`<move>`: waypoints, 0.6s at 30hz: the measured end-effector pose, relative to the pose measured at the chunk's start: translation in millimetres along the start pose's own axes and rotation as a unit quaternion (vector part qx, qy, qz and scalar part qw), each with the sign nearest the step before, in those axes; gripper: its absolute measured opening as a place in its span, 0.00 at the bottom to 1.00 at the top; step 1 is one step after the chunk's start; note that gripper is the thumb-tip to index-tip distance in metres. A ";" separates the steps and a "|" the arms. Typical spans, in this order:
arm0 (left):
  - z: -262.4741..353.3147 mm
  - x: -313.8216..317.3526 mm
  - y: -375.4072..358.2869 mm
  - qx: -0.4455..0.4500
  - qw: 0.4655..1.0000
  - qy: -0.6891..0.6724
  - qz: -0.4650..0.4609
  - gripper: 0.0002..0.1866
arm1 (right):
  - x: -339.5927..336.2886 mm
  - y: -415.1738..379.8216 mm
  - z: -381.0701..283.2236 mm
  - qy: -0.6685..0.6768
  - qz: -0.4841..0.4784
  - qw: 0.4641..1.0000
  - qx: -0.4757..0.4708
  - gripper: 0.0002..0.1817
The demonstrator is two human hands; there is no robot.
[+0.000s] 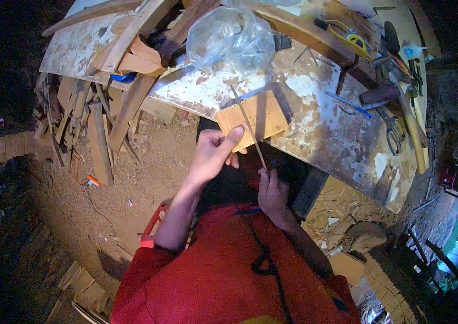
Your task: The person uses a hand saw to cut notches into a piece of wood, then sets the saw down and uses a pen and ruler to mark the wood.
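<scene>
The left hand [213,154] grasps the flat wooden block [276,120] by its near left corner, thumb pressed on the upper face and fingers curled beneath. The right hand [273,195], just below and to the right of that grip, is closed around the lower end of a thin dark strip [249,127]. The strip runs up and slightly left from the right hand, passing across the block's face just beside the left thumb, its far end sticking out beyond the block's upper edge. Small dark marks dot the face beside the strip, and fine lines run along the block's left side. The block is over the near edge of the worn, paint-flaked table [342,146]; whether it touches the tabletop cannot be told. To the right of both hands, a blue pen [350,105] lies on the table, with a dark brown cylinder [380,95] just past it and scissors [395,135] farther right. Ahead of the grip sits a clear plastic bag [230,40], with a shaped orange-brown piece of wood [142,56] to its left. Beyond the bag, toward the right, a long curved beam [315,40] crosses the table, a yellow-handled tool [357,40] by it. Well to the left of the hands, wood strips [98,135] lean beside the table, and a small orange object [93,180] lies on the dirt floor [132,178].
</scene>
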State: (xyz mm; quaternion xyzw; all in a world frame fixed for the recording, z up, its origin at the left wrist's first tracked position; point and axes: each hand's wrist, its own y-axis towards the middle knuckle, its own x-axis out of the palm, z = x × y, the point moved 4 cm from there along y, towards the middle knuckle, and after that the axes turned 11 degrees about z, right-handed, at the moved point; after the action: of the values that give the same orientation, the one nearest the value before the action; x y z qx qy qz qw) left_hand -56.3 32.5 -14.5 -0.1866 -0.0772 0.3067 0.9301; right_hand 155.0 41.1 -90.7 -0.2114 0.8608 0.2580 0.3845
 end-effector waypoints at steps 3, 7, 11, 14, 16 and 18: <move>0.8 4.9 -6.2 -0.001 1.000 -0.024 -0.003 0.23 | -12.7 19.8 -15.8 0.024 -0.079 0.989 0.126 0.11; 2.1 0.8 -1.4 0.005 1.000 -0.017 -0.013 0.22 | 5.8 1.7 -2.7 -0.018 -0.055 0.996 0.070 0.11; -2.9 0.8 -1.5 -0.002 1.000 -0.016 -0.019 0.21 | -13.1 28.1 -21.5 0.009 -0.040 0.997 0.064 0.11; -2.9 0.0 2.8 0.004 0.999 -0.041 -0.027 0.20 | -13.8 44.6 -20.8 -0.011 -0.135 0.982 0.129 0.12; 1.3 0.1 3.3 0.009 0.999 -0.035 -0.036 0.20 | 20.6 2.7 14.4 0.032 -0.100 0.983 0.150 0.16; 1.1 -0.8 2.7 0.000 0.999 -0.017 -0.038 0.21 | 40.2 -31.5 28.1 0.018 -0.047 0.993 0.105 0.20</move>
State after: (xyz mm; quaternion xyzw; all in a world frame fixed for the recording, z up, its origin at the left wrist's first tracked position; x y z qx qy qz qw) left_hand -58.7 34.3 -14.6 -0.1779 -0.1003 0.2743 0.9397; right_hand 163.5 27.0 -146.7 -0.2145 0.8790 0.1438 0.4007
